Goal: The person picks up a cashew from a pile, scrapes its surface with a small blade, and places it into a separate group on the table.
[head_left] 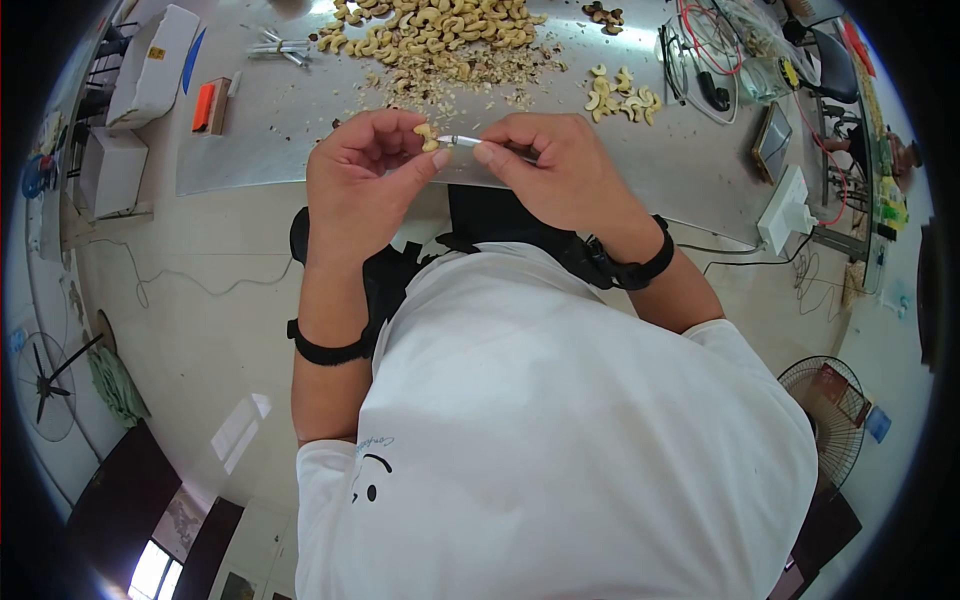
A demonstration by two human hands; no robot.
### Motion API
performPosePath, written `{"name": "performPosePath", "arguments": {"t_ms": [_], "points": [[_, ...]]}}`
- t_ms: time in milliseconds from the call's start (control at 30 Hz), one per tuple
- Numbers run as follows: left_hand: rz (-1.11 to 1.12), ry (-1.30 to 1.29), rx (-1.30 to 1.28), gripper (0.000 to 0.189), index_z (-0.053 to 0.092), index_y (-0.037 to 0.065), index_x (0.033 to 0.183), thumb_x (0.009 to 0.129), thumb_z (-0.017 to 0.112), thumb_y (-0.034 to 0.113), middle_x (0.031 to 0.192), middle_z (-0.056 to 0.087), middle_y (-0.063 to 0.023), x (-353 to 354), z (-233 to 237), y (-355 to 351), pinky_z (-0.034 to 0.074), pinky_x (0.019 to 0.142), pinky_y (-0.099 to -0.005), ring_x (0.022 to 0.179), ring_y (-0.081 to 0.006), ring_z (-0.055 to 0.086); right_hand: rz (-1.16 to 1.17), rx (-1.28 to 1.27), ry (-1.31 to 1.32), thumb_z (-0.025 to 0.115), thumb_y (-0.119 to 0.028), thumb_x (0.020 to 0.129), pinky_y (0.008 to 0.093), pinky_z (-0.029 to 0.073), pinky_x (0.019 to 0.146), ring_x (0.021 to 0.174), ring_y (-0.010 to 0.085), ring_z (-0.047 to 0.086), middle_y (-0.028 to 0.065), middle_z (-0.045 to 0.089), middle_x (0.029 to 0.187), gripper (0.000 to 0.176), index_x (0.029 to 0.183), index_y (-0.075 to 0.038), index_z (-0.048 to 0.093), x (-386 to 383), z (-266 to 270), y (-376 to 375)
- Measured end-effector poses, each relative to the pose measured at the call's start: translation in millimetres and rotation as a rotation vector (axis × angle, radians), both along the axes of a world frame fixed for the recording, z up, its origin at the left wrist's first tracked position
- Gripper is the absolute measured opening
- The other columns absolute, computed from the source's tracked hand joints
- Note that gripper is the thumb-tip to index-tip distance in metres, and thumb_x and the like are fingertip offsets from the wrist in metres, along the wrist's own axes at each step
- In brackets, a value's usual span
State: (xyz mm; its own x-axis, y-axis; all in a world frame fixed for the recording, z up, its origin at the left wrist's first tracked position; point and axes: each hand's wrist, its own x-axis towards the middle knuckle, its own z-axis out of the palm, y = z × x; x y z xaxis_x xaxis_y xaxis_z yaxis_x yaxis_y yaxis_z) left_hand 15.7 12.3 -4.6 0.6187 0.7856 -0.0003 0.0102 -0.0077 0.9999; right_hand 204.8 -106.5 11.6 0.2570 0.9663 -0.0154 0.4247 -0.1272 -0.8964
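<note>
Between the thumb and fingers of my left hand (362, 180) is a cashew nut (428, 140), raised near the table's front edge. My right hand (570, 170) grips a small knife (462, 141) with a slim silver front part. Its tip points left and comes right up to the nut. Beyond my hands lies a large heap of cashews (450, 25), with broken bits and skin flakes (450, 75) spread along its near side. A smaller group of cashews (622, 97) sits to the right of the heap.
On the metal table (265, 160) are an orange-and-brown box (208, 107) and several silver tools (280, 47) at left. Dark pieces (603, 17) lie at the back. Cables (712, 90), a glass jar (765, 78), a phone-like device (773, 142) and a power strip (785, 208) occupy the right.
</note>
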Motion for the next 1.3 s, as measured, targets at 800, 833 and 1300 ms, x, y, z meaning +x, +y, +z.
{"name": "performPosePath", "arguments": {"t_ms": [800, 833, 1300], "points": [[0.064, -0.029, -0.086, 0.035, 0.068, -0.003, 0.112, 0.081, 0.085, -0.006, 0.093, 0.076, -0.008, 8, 2, -5, 0.057, 0.075, -0.0226, 0.083, -0.0093, 0.069, -0.016, 0.035, 0.042, 0.073, -0.019, 0.091, 0.0348, 0.05, 0.059, 0.061, 0.0246, 0.064, 0.0142, 0.069, 0.073, 0.018, 0.093, -0.001, 0.075, 4, -8, -2], [0.069, -0.032, -0.085, 0.034, 0.068, -0.002, 0.111, 0.081, 0.085, -0.006, 0.092, 0.075, -0.0077, 9, 2, -6, 0.057, 0.075, -0.0223, 0.083, -0.0091, 0.069, -0.016, 0.032, 0.042, 0.073, -0.019, 0.091, 0.0349, 0.05, 0.059, 0.061, 0.0247, 0.064, 0.0143, 0.069, 0.073, 0.018, 0.094, -0.001, 0.075, 4, -7, -2], [0.105, -0.102, -0.118, 0.028, 0.066, 0.0, 0.101, 0.081, 0.086, -0.006, 0.089, 0.075, -0.0074, 8, 1, -7, 0.056, 0.069, -0.02, 0.078, -0.0078, 0.068, -0.017, 0.104, 0.054, 0.073, -0.018, 0.092, 0.0341, 0.05, 0.059, 0.061, 0.0207, 0.062, 0.0123, 0.069, 0.073, 0.017, 0.094, -0.001, 0.075, 2, -6, -3]]}}
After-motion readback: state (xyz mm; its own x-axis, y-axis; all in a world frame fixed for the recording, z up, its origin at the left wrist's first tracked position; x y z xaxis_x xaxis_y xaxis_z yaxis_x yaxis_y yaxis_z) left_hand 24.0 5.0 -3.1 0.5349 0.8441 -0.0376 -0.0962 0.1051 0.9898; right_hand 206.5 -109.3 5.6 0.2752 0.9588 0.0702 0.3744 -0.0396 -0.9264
